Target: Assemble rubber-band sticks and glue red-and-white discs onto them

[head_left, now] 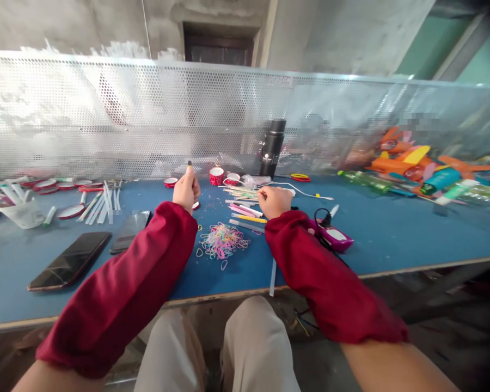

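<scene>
My left hand (184,190) is raised over the table with its fingers curled in and the thumb pointing up. A small dark tip shows at the top of the thumb. Whatever that fist may hold is hidden. Curled closed, my right hand (276,201) is at the right end of some pale thin sticks (240,193); its grip is hidden too. Pink, white and yellow tubes (249,219) lie just left of it. Between my forearms sits a heap of small coloured rubber bands (224,240), with a few loose ones around it.
Two phones (71,260) lie left of my left sleeve. A white cup of pens (22,213) stands farther left. Behind my right hand rises a black bottle (273,149). A magenta device (335,237) with a cable is beside my right sleeve. Orange toy planes (404,163) crowd the far right.
</scene>
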Demonstrator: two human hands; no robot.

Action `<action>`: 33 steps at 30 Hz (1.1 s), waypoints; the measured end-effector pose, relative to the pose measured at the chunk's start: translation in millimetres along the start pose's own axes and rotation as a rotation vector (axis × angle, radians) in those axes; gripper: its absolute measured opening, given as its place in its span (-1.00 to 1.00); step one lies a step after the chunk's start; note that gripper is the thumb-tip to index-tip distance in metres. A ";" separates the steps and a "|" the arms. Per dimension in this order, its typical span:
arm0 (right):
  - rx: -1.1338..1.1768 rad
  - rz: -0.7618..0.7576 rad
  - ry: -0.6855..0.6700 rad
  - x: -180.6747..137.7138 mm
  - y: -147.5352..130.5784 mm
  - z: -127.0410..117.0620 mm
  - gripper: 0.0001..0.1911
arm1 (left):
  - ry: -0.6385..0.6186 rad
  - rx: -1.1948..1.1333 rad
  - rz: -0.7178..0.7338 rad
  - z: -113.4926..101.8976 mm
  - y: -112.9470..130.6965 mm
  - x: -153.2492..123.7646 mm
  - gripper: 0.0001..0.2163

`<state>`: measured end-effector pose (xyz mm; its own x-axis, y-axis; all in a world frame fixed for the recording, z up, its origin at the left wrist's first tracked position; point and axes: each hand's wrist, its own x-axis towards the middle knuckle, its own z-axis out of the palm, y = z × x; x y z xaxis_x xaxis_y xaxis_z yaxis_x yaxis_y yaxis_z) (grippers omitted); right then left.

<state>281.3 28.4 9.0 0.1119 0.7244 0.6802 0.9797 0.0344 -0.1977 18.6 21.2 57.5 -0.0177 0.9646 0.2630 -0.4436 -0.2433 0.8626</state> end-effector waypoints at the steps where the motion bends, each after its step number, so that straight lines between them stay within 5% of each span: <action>1: -0.005 0.002 -0.006 0.5 0.8 0.8 -0.78 | -0.010 -0.011 -0.043 1.4 1.1 -2.8 -0.52; 7: -0.037 0.011 -0.057 0.6 4.3 5.5 -0.78 | -0.057 -0.079 -0.266 12.5 -6.1 -19.0 -0.54; 15: -0.032 0.050 -0.165 -0.4 2.2 0.0 -0.80 | -0.121 -0.057 -0.325 14.8 -13.5 -23.3 -0.56; 22: -0.089 0.094 -0.217 2.3 11.0 1.1 -0.74 | -0.168 -0.011 -0.394 14.2 -15.4 -25.5 -0.87; 33: -0.205 -0.204 -0.422 -4.8 3.7 30.0 -0.51 | -0.244 0.024 -0.469 13.4 -13.4 -29.1 -0.87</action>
<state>279.4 45.8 -16.2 -0.1207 0.9335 0.3377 0.9918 0.0991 0.0806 37.1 -4.9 44.1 0.3886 0.9193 -0.0631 -0.3327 0.2039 0.9207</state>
